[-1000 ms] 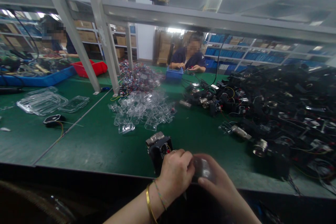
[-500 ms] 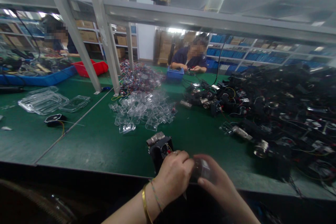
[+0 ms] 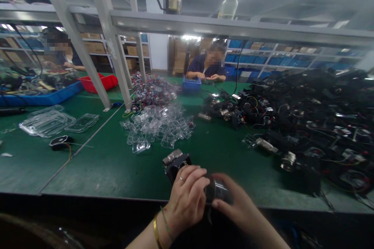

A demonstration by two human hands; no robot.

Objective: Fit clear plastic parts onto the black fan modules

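A black housing with a metal valve body [image 3: 172, 158] on its far side is tilted at the table's front edge. My left hand [image 3: 188, 192], with a ring and bracelets, is closed over the housing's near part and hides most of it. Close beside it, my right hand [image 3: 233, 202] curls around a dark, glossy rounded part [image 3: 219, 190], blurred by motion. Whether that part touches the housing is hidden behind my fingers. Beyond my hands lies a heap of clear plastic covers [image 3: 160, 124].
Black units with metal valves are heaped [image 3: 292, 124] on the right. Behind the covers is a pile of small wired parts [image 3: 154, 89]. Red [image 3: 97, 82] and blue bins [image 3: 191, 83] stand farther back. Shelf posts [image 3: 109, 42] rise at left. Two people sit across the table.
My left fingers have moved over the housing's opening, covering the red and wired parts seen before. My right hand has come slightly left with the rounded part. The camera view has shifted a little.
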